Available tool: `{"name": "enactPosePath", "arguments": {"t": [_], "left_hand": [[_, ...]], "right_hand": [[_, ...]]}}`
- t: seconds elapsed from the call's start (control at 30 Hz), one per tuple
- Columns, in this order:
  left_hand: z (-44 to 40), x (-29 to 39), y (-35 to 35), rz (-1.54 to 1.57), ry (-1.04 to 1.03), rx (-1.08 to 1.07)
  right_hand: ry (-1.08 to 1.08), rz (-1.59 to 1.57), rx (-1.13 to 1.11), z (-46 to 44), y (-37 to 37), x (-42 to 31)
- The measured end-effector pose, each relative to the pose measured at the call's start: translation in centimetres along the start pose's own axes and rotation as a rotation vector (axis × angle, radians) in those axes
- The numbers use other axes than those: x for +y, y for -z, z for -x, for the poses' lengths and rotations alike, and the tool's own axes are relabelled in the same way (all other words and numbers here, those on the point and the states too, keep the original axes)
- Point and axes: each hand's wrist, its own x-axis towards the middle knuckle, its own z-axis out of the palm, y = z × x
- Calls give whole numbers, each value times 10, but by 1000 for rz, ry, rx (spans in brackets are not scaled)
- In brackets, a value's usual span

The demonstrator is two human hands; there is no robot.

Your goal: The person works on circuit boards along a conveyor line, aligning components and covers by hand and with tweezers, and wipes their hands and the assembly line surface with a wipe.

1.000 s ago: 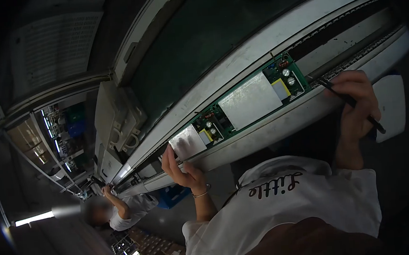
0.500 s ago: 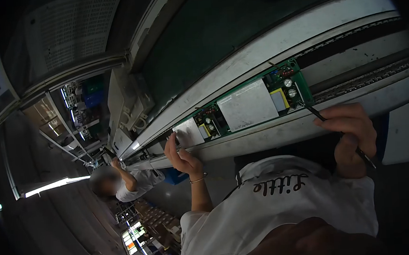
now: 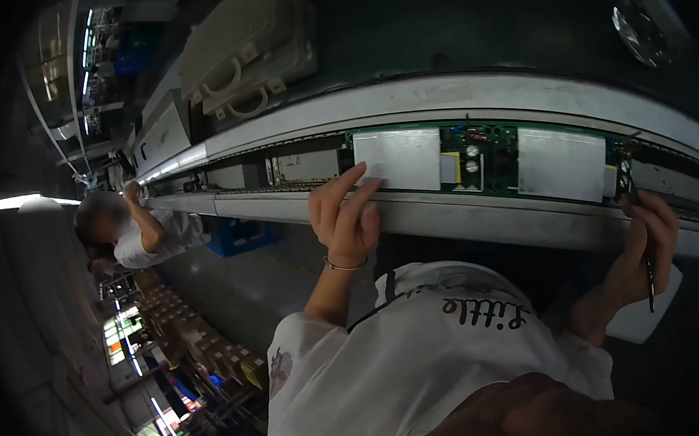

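Two green circuit boards sit end to end between the conveyor rails, the left board (image 3: 487,158) and the right board (image 3: 508,195). Each carries a flat white plate, yellow-edged parts and silver round capacitors. My left hand (image 3: 345,216) has its fingers spread, with the fingertips at the lower left corner of the left white plate (image 3: 400,158); whether they press on it I cannot tell. A slim black pen-like tool (image 3: 651,282) is gripped in my right hand (image 3: 650,233). Its tip points at the right end of the right board, near the capacitors.
The metal conveyor rail (image 3: 447,219) runs along in front of me. Behind it is a dark green surface with clear plastic cases (image 3: 249,51) and a shiny transparent object (image 3: 641,35). Another person (image 3: 136,233) works further left, near a blue crate (image 3: 241,235).
The view has turned, so the line now lies nearly level. My left fingers have come to the left board's white plate. The black tool stays in my right hand, now more upright in view.
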Motion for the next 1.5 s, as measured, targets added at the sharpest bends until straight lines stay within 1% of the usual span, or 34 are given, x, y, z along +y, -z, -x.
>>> {"name": "enactPosePath", "arguments": {"t": [0.03, 0.07, 0.1, 0.13, 0.17, 0.2, 0.23, 0.27, 0.3, 0.33, 0.4, 0.43, 0.5, 0.53, 0.57, 0.63, 0.7, 0.73, 0.8, 0.93, 1.0, 1.1, 1.23, 1.4, 1.5], "left_hand": [[-1, -1, 0, -12, -40, 23], [0, 0, 2, -8, -12, 41], [1, 0, 3, 20, -57, 6], [0, -1, 2, 55, -105, -29], [-1, -1, 1, 45, -140, -25], [-1, -1, -1, 72, -118, -14], [-1, -3, -2, 85, -146, 3], [-1, -4, -4, 97, -173, 23], [-3, -2, -5, 124, -156, 43], [-2, -3, -4, 149, -148, 20], [-1, -4, -4, 185, -127, 12], [-1, -4, -4, 223, -126, -1], [-3, -6, -4, 261, -111, 0], [-3, -7, -5, 232, -149, -19], [-3, -8, -5, 208, -188, -40], [-1, -8, -6, 222, -181, -40], [1, -7, -7, 243, -178, -39], [2, -7, -7, 255, -172, -57], [4, -7, -7, 285, -156, -69], [8, -6, -8, 366, -96, -99], [8, -7, -8, 384, -80, -106], [7, -9, -6, 399, -93, -139], [5, -10, -5, 400, -61, -159], [6, -9, -9, 399, -53, -130], [8, -9, -10, 343, -91, -86]], "right_hand": [[21, 7, -29, -1, -5, -4], [49, 146, 23, -2, -10, -8], [80, 289, 80, -2, -15, -13], [99, 307, 63, 1, -21, -18], [90, 233, 70, 6, -28, -25], [74, 166, 75, 11, -35, -32], [85, 197, 58, 16, -45, -39], [95, 118, -7, 19, -55, -45], [108, 39, -68, 18, -62, -52], [120, 68, -82, 17, -72, -60], [160, 80, -290, 16, -91, -73], [170, 96, -308, 16, -97, -76], [340, 195, -444, 15, -110, -80], [351, 202, -460, 13, -114, -82], [382, 278, -547, 9, -113, -87], [416, 375, -642, 11, -119, -90], [240, 266, -515, 23, -129, -88], [244, 285, -524, 22, -138, -89], [385, 404, -450, 20, -156, -90], [395, 590, -511, 19, -164, -97], [345, 653, -462, 24, -164, -96], [299, 690, -454, 25, -163, -98], [245, 763, -479, 26, -162, -102], [351, 762, -489, 27, -161, -98], [346, 686, -479, 27, -156, -93]]}}
